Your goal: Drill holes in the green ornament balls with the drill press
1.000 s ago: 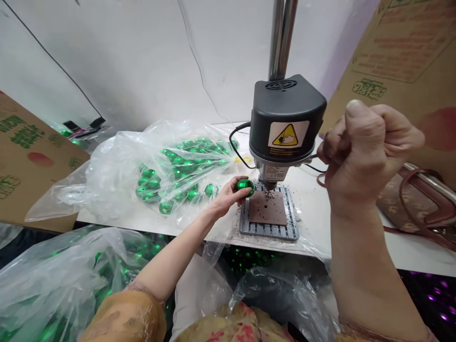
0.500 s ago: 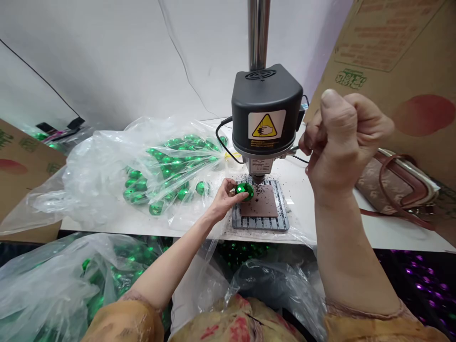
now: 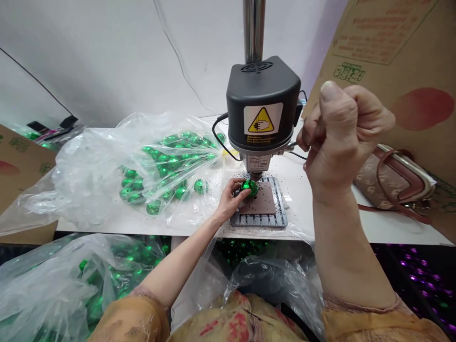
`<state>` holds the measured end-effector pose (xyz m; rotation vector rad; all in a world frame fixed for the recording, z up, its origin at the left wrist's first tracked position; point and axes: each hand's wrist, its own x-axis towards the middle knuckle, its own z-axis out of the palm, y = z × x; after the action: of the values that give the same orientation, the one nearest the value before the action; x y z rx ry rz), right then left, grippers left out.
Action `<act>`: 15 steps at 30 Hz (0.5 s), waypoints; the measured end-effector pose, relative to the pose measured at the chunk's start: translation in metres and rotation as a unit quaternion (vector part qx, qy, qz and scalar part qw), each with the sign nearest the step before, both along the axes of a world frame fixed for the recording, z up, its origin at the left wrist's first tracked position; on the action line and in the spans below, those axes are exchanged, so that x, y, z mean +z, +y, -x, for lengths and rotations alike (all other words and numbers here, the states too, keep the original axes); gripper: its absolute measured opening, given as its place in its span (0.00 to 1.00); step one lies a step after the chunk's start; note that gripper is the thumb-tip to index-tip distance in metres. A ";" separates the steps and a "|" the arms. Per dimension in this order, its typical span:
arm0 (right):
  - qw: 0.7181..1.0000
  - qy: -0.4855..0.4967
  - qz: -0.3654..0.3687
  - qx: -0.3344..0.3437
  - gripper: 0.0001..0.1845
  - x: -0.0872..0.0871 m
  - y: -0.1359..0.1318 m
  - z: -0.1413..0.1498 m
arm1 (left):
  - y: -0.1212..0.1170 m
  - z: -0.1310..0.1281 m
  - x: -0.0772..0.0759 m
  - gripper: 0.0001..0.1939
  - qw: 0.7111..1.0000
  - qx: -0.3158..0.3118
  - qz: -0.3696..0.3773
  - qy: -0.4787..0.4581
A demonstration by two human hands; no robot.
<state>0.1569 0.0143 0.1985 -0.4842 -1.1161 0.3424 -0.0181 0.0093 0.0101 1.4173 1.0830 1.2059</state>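
Observation:
My left hand [image 3: 231, 200] pinches a shiny green faceted ball [image 3: 250, 188] between thumb and fingers. It sits just under the chuck of a small black drill press [image 3: 263, 104], over a brown board [image 3: 261, 205] on the slotted metal base. The chuck partly hides behind the ball, so I cannot tell if a bit touches it. Raised to the right of the machine, my right hand [image 3: 344, 133] is closed in a fist around the drill press lever [image 3: 291, 146], of which only a short piece shows.
Dark shavings lie around the metal base [image 3: 281, 221]. To the left, a clear plastic bag [image 3: 89, 171] lies by several green balls [image 3: 153, 207]. A handbag [image 3: 395, 180] and a large carton [image 3: 392, 90] stand at right. Below the table edge are more bagged green balls [image 3: 117, 275] and purple ones [image 3: 420, 275].
My left hand has moved the green ball slightly right, beneath the chuck. My right hand stays closed on the lever. The whole view has shifted a little.

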 end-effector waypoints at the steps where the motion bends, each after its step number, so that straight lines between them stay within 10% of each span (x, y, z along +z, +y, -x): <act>1: 1.000 0.005 -0.007 0.002 0.24 0.000 0.001 0.000 | 0.000 -0.001 0.000 0.22 1.000 -0.004 0.000 -0.001; 15: 1.000 -0.002 -0.006 -0.009 0.23 0.001 -0.002 0.001 | -0.006 -0.003 0.002 0.25 0.991 -0.012 -0.049 0.120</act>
<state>0.1556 0.0126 0.1993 -0.4842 -1.1160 0.3185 -0.0154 0.0034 0.0122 1.6795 1.1783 1.1036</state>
